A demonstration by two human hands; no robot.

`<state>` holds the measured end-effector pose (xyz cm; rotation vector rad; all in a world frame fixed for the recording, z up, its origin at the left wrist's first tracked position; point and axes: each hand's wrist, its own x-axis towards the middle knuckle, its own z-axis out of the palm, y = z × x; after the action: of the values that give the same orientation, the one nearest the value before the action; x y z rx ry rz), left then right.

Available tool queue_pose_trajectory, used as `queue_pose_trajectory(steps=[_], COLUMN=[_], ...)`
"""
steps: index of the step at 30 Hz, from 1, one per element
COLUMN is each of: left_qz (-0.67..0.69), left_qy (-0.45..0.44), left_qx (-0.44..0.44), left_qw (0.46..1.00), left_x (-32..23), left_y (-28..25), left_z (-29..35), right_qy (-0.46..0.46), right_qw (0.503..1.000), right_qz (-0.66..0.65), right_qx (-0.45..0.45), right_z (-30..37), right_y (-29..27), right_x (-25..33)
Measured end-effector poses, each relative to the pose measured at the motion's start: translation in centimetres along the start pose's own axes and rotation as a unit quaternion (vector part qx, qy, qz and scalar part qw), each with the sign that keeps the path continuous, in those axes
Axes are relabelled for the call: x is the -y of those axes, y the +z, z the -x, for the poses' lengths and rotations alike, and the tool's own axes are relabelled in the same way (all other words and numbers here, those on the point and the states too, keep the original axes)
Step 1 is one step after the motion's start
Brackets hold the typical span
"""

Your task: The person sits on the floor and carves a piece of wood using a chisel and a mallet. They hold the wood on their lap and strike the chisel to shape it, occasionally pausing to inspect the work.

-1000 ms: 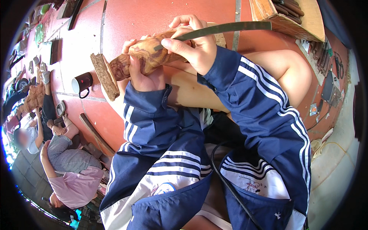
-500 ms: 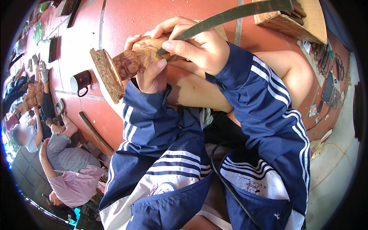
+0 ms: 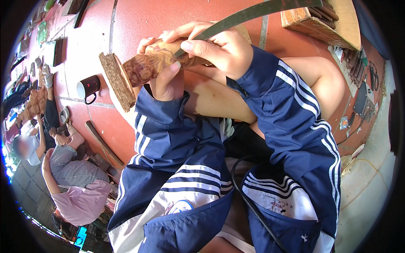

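Observation:
A carved piece of swirl-grained brown wood (image 3: pixel 145 68), with a wide rough-edged base (image 3: pixel 117 82) at its left end, is held up over my crossed legs. My left hand (image 3: pixel 167 83) is closed round it from below, the thumb lying along the near side and fingertips showing at the far side. My right hand (image 3: pixel 225 49) grips a long, thin, curved strip of dark metal (image 3: pixel 257 17), like a scraper blade, between thumb and fingers. The strip's lower end rests against the top of the wood. Its other end reaches out to the upper right.
On the red tiled floor, a dark mug (image 3: pixel 89 88) stands left of the wood, with a long wooden strip (image 3: pixel 103 143) nearer me. A wooden box (image 3: pixel 295 23) holding dark rods is at upper right. Tools (image 3: pixel 363 97) lie at far right. Other people, one in a pink shirt (image 3: pixel 86 202), sit at left.
My right hand and the metal strip's lower end have shifted slightly up along the wood. The wood has tilted a little. At left, the person in pink has moved their head.

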<state>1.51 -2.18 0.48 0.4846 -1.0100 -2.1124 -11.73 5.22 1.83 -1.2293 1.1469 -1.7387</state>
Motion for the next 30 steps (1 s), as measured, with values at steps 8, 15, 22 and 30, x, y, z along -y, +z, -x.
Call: queue_pose_trajectory(steps=[8, 15, 22, 30], left_qz=[0.019, 0.005, 0.004, 0.02], left_qy=[-0.005, 0.002, -0.002, -0.007], left_qx=[0.001, 0.003, -0.01, -0.014], left_qw=[1.0, 1.0, 1.0, 1.0], left_x=[0.1, 0.1, -0.4, -0.1], left_y=[0.0, 0.0, 0.2, 0.0], left_z=[0.0, 0.0, 0.2, 0.1], right_qy=[0.055, 0.095, 0.095, 0.096], right_qw=[0.998, 0.994, 0.992, 0.991], right_qz=[0.009, -0.059, -0.085, -0.096], right_qx=[0.012, 0.012, 0.003, -0.008], right_z=[0.0, 0.1, 0.1, 0.5], right_y=[-0.3, -0.4, -0.1, -0.6], right_x=[0.8, 0.6, 0.2, -0.5])
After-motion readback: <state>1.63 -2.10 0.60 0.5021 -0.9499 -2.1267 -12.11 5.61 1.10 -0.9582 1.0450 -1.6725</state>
